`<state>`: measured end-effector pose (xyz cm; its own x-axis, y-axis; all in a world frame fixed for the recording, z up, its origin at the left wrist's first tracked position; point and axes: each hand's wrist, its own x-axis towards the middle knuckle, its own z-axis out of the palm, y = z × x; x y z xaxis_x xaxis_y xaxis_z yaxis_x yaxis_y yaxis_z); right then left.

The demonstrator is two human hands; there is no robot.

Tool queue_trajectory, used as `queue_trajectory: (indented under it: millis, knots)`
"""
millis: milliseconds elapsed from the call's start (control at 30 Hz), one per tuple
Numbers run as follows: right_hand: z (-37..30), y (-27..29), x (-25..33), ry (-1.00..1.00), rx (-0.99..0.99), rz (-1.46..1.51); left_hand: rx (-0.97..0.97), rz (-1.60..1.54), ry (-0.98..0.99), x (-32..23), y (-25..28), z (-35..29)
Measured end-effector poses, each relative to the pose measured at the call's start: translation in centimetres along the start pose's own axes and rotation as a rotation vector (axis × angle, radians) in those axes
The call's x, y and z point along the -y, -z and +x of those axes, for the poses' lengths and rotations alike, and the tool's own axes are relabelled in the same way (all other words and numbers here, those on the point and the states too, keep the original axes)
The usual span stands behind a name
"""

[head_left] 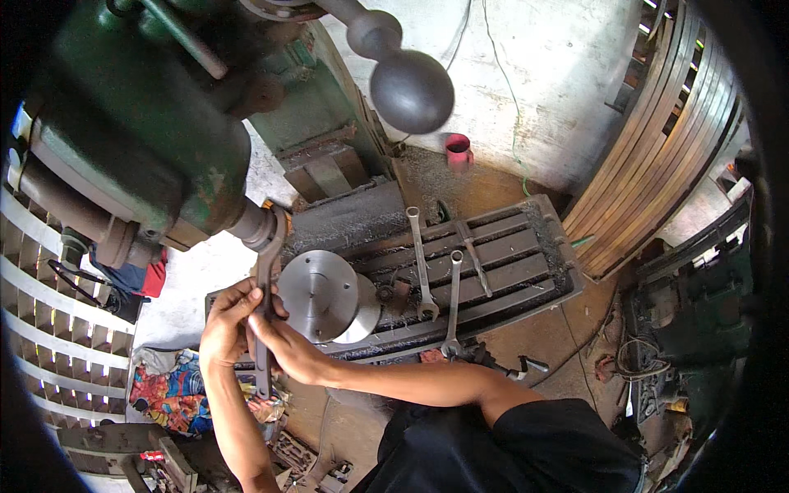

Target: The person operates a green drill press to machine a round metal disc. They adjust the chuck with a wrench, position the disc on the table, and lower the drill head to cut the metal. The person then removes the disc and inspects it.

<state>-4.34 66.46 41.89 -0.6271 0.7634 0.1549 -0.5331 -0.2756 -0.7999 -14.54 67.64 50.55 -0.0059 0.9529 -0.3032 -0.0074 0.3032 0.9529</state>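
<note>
A red mug (459, 151) stands near the wall (567, 57), its dark inside hard to make out. The left hand (232, 322) and right hand (289, 348) both grasp a large wrench (265, 275), its upper end at the spindle (249, 223); some fingertips are hidden. The green machine (140, 140) is cut off above.

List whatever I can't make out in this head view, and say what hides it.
All in the head view:
- Right hand: most of its fingers, hidden behind the wrench.
- Green machine: its top, cut off by the upper edge and dark rim.
- Patterned cloth: partly behind the left forearm.
- Red mug: contents, too small and dark.
</note>
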Motion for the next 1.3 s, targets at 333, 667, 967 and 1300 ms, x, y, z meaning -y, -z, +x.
queue_trajectory:
  millis: [333, 667, 967, 1300]
  knots:
    - [-12.4, 16.1, 1.6, -0.284, -0.389, -1.387, 0.037, -0.399, -0.136, 3.8, -0.3, -5.0]
    - [-16.5, 20.7, -2.8, -0.318, -0.793, -1.559, 0.042, -0.65, -0.079, 5.7, -1.3, -9.6]
    - [-19.2, 23.4, -1.3, -0.22, -0.886, -0.917, 0.047, -0.771, -0.053, 5.5, -2.1, -9.6]
    - [-15.7, 12.5, 2.5, 0.12, -0.373, -0.208, 0.008, -0.697, 0.003, 4.8, -2.2, -9.4]
